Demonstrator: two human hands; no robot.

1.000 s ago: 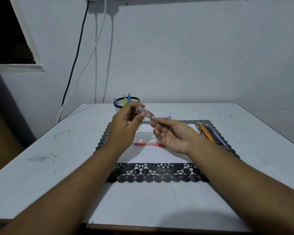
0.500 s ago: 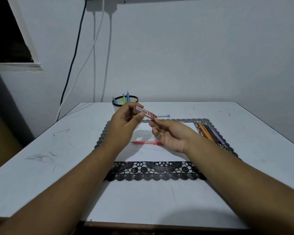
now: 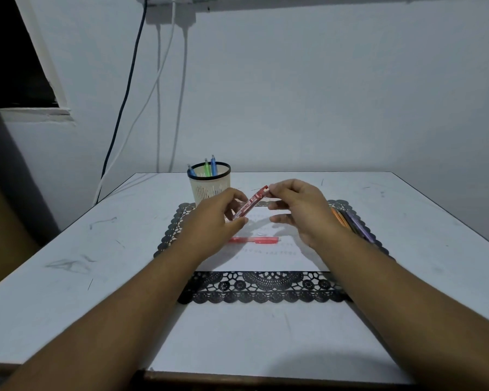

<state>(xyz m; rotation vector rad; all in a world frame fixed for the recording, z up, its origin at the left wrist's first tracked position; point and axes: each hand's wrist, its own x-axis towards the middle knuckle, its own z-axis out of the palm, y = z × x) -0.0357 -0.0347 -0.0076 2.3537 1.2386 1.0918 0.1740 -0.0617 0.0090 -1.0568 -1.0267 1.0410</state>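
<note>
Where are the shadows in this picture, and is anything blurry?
Head view: the light is dim and bluish; soft shadows of the left hand and right hand fall on the white paper beneath them; a wide shadow darkens the table at its near edge; the red tube that both hands pinch is slightly blurred, its print unreadable.

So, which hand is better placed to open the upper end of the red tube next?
The right hand, probably. It pinches the red tube at its upper end, while the left hand grips the lower end and can keep the tube steady.
</note>
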